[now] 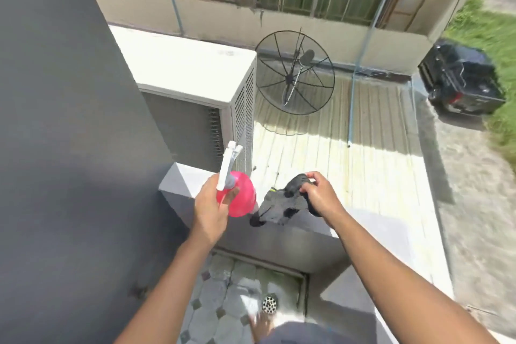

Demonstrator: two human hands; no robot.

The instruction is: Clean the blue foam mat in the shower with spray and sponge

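Observation:
My left hand [210,208] grips a pink spray bottle [241,195] with a white trigger head, held upright over the low white parapet wall [181,184]. My right hand [318,194] is closed on a dark grey crumpled cloth or sponge [276,205] that hangs over the top of the same wall, just right of the bottle. No blue foam mat is in view.
A dark grey wall [55,120] rises on the left. Beyond the parapet stand a white air-conditioner unit [195,78], a mesh satellite dish [294,72] and a corrugated roof [349,148]. Below me lies a tiled floor with a round drain [270,304]. A black pickup [460,78] is parked far right.

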